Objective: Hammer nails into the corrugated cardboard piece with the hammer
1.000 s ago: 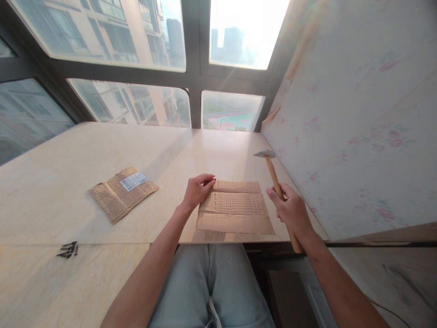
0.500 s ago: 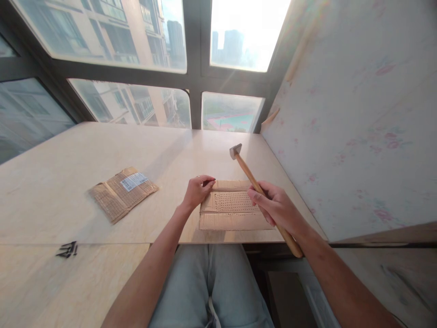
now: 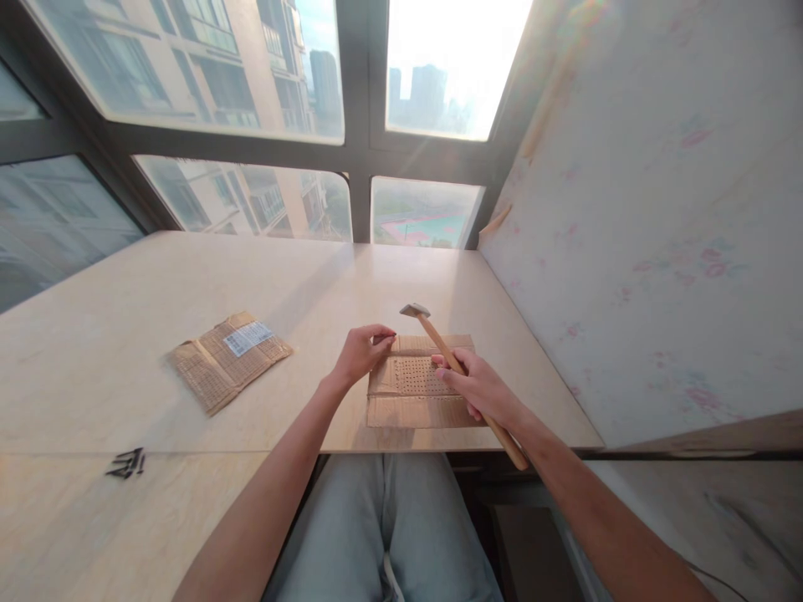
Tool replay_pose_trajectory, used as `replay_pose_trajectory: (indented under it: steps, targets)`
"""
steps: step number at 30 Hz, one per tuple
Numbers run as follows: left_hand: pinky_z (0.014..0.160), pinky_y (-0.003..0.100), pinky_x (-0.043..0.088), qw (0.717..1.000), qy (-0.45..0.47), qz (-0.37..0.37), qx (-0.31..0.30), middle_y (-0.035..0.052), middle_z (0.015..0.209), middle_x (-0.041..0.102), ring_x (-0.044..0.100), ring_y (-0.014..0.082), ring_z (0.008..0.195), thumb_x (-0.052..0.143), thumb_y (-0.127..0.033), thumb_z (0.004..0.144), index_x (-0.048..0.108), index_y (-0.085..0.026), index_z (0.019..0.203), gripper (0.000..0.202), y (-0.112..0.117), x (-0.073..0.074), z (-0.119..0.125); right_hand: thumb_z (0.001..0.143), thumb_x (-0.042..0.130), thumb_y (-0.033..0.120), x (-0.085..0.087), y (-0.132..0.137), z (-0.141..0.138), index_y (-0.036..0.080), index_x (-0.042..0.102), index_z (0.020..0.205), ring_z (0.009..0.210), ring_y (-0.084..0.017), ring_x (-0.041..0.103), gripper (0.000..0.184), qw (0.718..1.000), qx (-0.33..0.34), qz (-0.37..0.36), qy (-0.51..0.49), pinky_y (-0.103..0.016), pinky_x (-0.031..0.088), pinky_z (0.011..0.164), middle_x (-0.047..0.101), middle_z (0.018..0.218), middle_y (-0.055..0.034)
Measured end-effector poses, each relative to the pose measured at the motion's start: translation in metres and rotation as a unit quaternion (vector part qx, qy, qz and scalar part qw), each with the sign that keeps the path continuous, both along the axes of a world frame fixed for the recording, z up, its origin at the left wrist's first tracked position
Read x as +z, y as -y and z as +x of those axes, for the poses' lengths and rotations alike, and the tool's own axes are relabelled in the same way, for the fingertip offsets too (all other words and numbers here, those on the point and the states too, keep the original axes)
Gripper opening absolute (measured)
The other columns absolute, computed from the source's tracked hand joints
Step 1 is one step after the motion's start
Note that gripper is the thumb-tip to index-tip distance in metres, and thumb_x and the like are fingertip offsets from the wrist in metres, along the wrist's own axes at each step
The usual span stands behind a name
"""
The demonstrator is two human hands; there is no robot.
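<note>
My right hand [image 3: 480, 380] is closed around the wooden handle of a hammer [image 3: 442, 344], its metal head up and to the left, above the far edge of a cardboard piece [image 3: 414, 410]. Rows of small holes cover the middle of that cardboard, which lies flat near the counter's front edge. At its far left corner, my left hand [image 3: 367, 351] pinches thumb and fingers together. Whatever is between those fingertips is too small and hidden to make out; a dark spot shows there.
Another folded cardboard piece [image 3: 229, 364] with a white label lies to the left on the pale counter [image 3: 326, 284]. Several black screws or nails [image 3: 126, 464] are heaped near the left front. A patterned wall [image 3: 658, 251] bounds the right; windows stand behind.
My right hand has moved left, and the hammer head has come down and left, closer to my left hand. The left hand keeps its pinch at the cardboard's corner.
</note>
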State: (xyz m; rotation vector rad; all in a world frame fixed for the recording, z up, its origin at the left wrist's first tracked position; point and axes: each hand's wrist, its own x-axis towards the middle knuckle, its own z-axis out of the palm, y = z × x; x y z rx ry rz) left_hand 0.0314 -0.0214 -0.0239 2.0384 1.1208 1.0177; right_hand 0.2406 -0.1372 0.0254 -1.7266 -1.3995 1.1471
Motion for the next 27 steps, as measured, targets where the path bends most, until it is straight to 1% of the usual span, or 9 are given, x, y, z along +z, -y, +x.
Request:
replay_pose_trajectory:
  steps: [4,7,9,13,16,19,23,25,27]
  targets:
    - [0.074,0.030,0.052,0.999,-0.030,-0.021,-0.013,0.0024,0.080,0.075,0.068,0.0187,0.077,0.063,-0.022,0.079,0.074,-0.020,0.079,0.011,-0.005,0.011,0.004,0.084,0.062,0.037,-0.003,-0.001,-0.001,0.020,0.059,0.099,0.027,-0.003,0.044,0.023,1.000,0.003,-0.004,-0.005,-0.018,0.031,0.020,0.070,0.094,-0.0032]
    - [0.079,0.034,0.051,0.998,-0.061,0.031,-0.010,0.0038,0.083,0.075,0.067,0.0208,0.082,0.067,-0.021,0.078,0.076,-0.021,0.078,0.009,-0.009,0.019,0.012,0.086,0.059,0.037,-0.005,-0.002,0.000,0.019,0.057,0.096,0.027,-0.001,0.043,0.020,1.000,0.005,-0.005,-0.030,-0.018,0.031,0.020,0.069,0.104,-0.0052]
    - [0.081,0.035,0.050,0.994,-0.082,0.074,-0.013,0.0041,0.082,0.075,0.065,0.0219,0.084,0.068,-0.020,0.077,0.076,-0.022,0.077,0.008,-0.010,0.023,0.017,0.087,0.058,0.037,-0.007,-0.003,0.001,0.019,0.056,0.096,0.028,-0.001,0.042,0.021,0.999,0.000,-0.003,-0.050,-0.018,0.030,0.021,0.069,0.104,-0.0053]
    - [0.078,0.036,0.049,0.981,-0.144,0.128,-0.038,0.0043,0.080,0.075,0.064,0.0225,0.081,0.065,-0.018,0.080,0.077,-0.023,0.079,0.013,-0.007,0.030,0.028,0.087,0.058,0.038,-0.008,-0.004,0.002,0.018,0.056,0.097,0.028,-0.003,0.040,0.023,0.997,-0.009,-0.002,-0.082,-0.017,0.028,0.022,0.066,0.074,0.0011]
    - [0.078,0.037,0.048,0.969,-0.191,0.148,-0.049,0.0044,0.079,0.076,0.065,0.0228,0.078,0.061,-0.019,0.083,0.077,-0.024,0.080,0.017,-0.003,0.036,0.035,0.086,0.060,0.039,-0.008,-0.005,0.003,0.018,0.056,0.097,0.027,-0.005,0.037,0.024,0.995,-0.008,-0.006,-0.102,-0.016,0.026,0.023,0.055,0.054,0.0077]
    - [0.077,0.037,0.047,0.962,-0.231,0.147,-0.023,0.0062,0.079,0.076,0.067,0.0231,0.075,0.058,-0.019,0.084,0.077,-0.023,0.082,0.020,0.001,0.042,0.042,0.086,0.059,0.040,-0.009,-0.006,0.004,0.019,0.056,0.097,0.026,-0.006,0.037,0.024,0.994,-0.001,-0.009,-0.110,-0.015,0.026,0.024,0.043,0.043,0.0119]
    - [0.072,0.035,0.048,0.953,-0.275,0.125,0.012,0.0079,0.078,0.076,0.069,0.0239,0.072,0.057,-0.018,0.083,0.077,-0.022,0.082,0.022,0.001,0.041,0.047,0.085,0.060,0.041,-0.011,-0.005,0.004,0.019,0.055,0.094,0.026,-0.006,0.039,0.024,0.993,-0.004,-0.007,-0.115,-0.015,0.028,0.023,0.046,0.044,0.0107]
    - [0.068,0.033,0.048,0.955,-0.276,0.102,0.020,0.0082,0.082,0.076,0.069,0.0244,0.073,0.057,-0.019,0.083,0.077,-0.023,0.085,0.020,0.002,0.037,0.046,0.083,0.061,0.041,-0.010,-0.003,0.003,0.019,0.056,0.093,0.026,-0.006,0.039,0.025,0.992,-0.012,0.000,-0.122,-0.016,0.029,0.023,0.051,0.048,0.0090]
    - [0.067,0.033,0.049,0.957,-0.272,0.096,0.034,0.0086,0.084,0.076,0.069,0.0247,0.075,0.056,-0.021,0.084,0.077,-0.023,0.087,0.021,0.003,0.031,0.043,0.083,0.061,0.041,-0.009,0.000,0.002,0.019,0.056,0.091,0.026,-0.005,0.039,0.025,0.991,-0.033,0.029,-0.126,-0.016,0.028,0.022,0.059,0.056,0.0058]
